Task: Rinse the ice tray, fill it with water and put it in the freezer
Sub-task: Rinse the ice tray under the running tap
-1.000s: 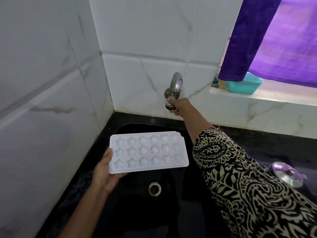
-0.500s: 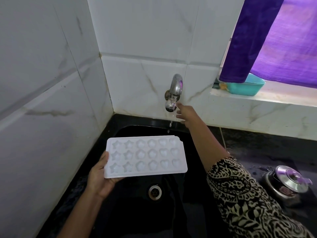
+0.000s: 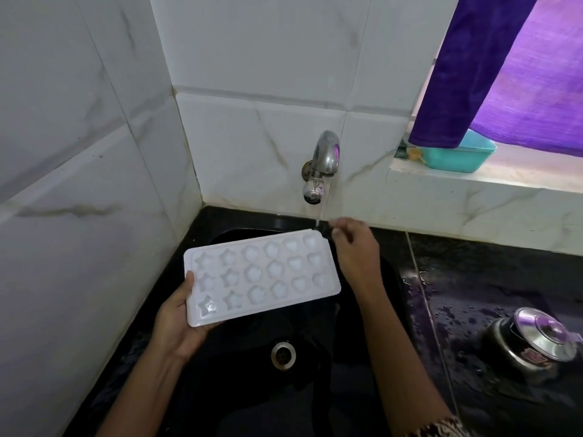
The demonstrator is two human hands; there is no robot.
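Observation:
A white ice tray (image 3: 262,275) with star- and heart-shaped cells is held level over the black sink (image 3: 318,392). My left hand (image 3: 176,320) grips its near left end, thumb on the rim. A thin stream of water (image 3: 316,217) falls from the steel wall tap (image 3: 323,159) onto the tray's far right corner. My right hand (image 3: 356,250) is blurred beside that corner, fingers loosely bent and holding nothing. Whether it touches the tray I cannot tell.
The sink's drain (image 3: 283,354) lies below the tray. A steel pot with a lid (image 3: 536,342) stands on the wet black counter at the right. A teal tub (image 3: 457,156) sits on the window ledge under a purple curtain (image 3: 504,74). Tiled walls close in left and behind.
My right hand let go of the tap knob and dropped to the tray's far right corner. Water started running. The tray moved right, under the stream.

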